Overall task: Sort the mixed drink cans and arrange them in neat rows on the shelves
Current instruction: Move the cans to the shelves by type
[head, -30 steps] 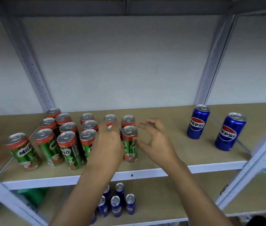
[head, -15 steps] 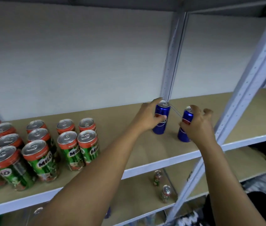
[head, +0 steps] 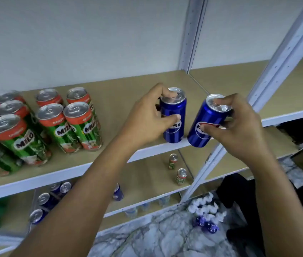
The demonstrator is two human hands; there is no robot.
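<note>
Now Pepsi cans (head: 174, 115) within curled fingers (head: 173, 118).

Tan shelf (head: 128, 86) bears upright Milo cans (head: 80, 125) in rows.
</note>
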